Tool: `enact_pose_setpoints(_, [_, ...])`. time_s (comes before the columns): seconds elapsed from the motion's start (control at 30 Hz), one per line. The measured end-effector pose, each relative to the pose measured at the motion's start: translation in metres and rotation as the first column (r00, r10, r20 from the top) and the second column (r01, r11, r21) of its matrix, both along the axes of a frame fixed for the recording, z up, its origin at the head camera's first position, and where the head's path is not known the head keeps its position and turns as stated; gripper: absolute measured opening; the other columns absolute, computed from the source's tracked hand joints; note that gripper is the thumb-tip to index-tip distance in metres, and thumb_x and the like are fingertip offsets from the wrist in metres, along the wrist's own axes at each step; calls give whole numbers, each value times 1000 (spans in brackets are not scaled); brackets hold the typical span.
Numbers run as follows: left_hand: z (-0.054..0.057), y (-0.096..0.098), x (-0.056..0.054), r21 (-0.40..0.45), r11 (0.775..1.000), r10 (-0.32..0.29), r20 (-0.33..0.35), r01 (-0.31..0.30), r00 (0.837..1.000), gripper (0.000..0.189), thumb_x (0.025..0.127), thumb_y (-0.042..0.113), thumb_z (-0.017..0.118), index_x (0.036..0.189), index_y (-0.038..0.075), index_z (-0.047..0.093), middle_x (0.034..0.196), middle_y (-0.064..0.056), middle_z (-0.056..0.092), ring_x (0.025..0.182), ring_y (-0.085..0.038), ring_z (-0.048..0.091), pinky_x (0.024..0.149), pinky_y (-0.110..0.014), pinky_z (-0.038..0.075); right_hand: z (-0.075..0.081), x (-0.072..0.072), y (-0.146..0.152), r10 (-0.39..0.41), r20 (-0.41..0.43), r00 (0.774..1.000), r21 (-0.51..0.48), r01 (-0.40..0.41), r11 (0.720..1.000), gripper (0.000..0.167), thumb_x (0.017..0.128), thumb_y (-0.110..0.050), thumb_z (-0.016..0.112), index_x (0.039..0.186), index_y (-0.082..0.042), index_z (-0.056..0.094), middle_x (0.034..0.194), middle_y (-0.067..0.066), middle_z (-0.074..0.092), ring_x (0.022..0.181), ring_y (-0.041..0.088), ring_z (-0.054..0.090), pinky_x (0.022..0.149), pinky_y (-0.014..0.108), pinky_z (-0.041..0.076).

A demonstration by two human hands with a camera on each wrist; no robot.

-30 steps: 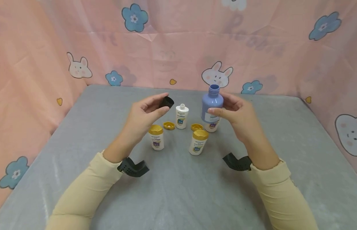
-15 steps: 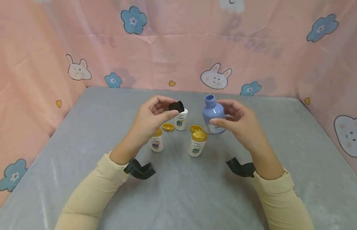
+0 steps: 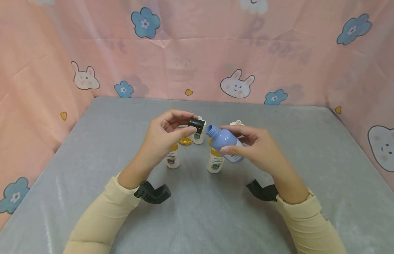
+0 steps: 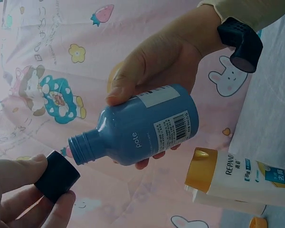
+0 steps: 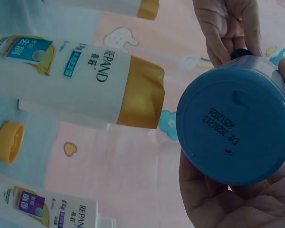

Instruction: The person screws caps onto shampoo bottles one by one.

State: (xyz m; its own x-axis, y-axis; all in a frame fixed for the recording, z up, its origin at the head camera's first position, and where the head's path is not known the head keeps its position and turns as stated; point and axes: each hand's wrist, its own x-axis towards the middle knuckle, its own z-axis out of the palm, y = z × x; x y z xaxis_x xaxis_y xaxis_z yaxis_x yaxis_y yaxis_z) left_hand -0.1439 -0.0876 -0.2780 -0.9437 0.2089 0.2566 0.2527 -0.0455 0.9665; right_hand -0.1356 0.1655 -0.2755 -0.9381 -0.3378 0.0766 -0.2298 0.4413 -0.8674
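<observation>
My left hand pinches a black cylindrical cap between thumb and fingers. In my right hand is a blue bottle, gripped round its body and tilted so its bare threaded neck points left toward the cap. Cap and neck are close together but apart in the left wrist view. The bottle's round base, printed with a date, faces the right wrist camera. Just below the hands stand two gold-capped white bottles, one at the left and one at the right.
Behind the hands stand two white bottles without caps, one near the middle and one mostly hidden by the right hand. A loose gold cap lies on the grey table. A pink printed curtain surrounds the back and sides.
The blue bottle has come down from above the table and tipped leftward, its neck now facing the cap. My left hand has moved right with the cap, which has turned in the fingers.
</observation>
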Motion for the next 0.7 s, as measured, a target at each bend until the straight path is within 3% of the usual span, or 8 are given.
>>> enact_pose_setpoints(0.1, [1, 0, 2, 0, 1000, -4, -17, 4, 1000, 32, 88, -3, 71, 119, -5, 66, 122, -19, 68, 105, -14, 69, 92, -26, 58, -1, 1, -3, 14, 5, 1000, -1, -14, 1000, 49, 84, -21, 81, 131, -13, 66, 131, 9, 65, 108, 29, 64, 84, 35, 56])
enact_pose_setpoints(0.2, [2, -1, 4, -15, 1000, -9, -14, 8, 1000, 33, 87, 0, 73, 120, -2, 68, 119, -15, 70, 99, -13, 71, 87, -26, 60, -2, 2, -5, 24, 4, 1000, -1, -24, 1000, 49, 84, -21, 81, 130, -13, 66, 131, 9, 65, 110, 29, 64, 85, 37, 56])
enact_pose_setpoints(0.33, [2, -1, 6, -47, 999, -14, -2, 14, 1000, 33, 87, 6, 76, 120, 5, 71, 114, -3, 73, 88, -13, 72, 64, -17, 52, -4, 2, -7, 34, -16, 999, 9, -34, 999, 50, 83, -20, 82, 130, -12, 67, 129, 8, 66, 113, 26, 62, 94, 41, 54])
enact_pose_setpoints(0.4, [1, -1, 6, -59, 998, -19, -5, 18, 1000, 33, 86, 8, 77, 119, 7, 72, 115, 0, 73, 86, -12, 72, 60, -17, 49, -5, 2, -8, 37, -22, 999, 11, -37, 999, 51, 83, -20, 82, 130, -11, 67, 128, 7, 67, 115, 25, 62, 97, 42, 53])
enact_pose_setpoints(0.47, [1, -1, 7, -55, 998, -31, -5, 31, 999, 34, 86, 6, 77, 119, 6, 72, 117, -1, 72, 85, -12, 72, 62, -19, 52, -6, 2, -9, 41, -22, 999, 9, -41, 999, 51, 82, -19, 83, 130, -10, 67, 128, 8, 67, 114, 25, 62, 96, 40, 55])
enact_pose_setpoints(0.53, [0, 0, 8, -47, 998, -46, -8, 45, 999, 34, 85, 3, 76, 119, 2, 71, 119, -4, 71, 89, -13, 73, 78, -25, 60, -7, 2, -9, 44, -17, 999, 11, -43, 999, 51, 82, -19, 82, 130, -10, 67, 128, 9, 67, 112, 26, 63, 91, 38, 56])
enact_pose_setpoints(0.6, [-1, 1, 8, -42, 997, -59, -12, 59, 998, 35, 85, 1, 76, 119, 0, 71, 119, -6, 71, 92, -15, 74, 88, -32, 61, -8, 2, -10, 44, -13, 999, 12, -44, 999, 51, 82, -19, 82, 130, -11, 67, 129, 10, 67, 110, 27, 64, 87, 36, 57])
enact_pose_setpoints(0.7, [-3, 2, 9, -46, 996, -74, -19, 73, 997, 36, 85, 0, 76, 120, 0, 70, 120, -9, 70, 96, -18, 74, 92, -34, 59, -8, 3, -11, 43, -10, 999, 22, -43, 999, 50, 83, -20, 82, 130, -12, 67, 129, 10, 66, 110, 28, 64, 86, 35, 57])
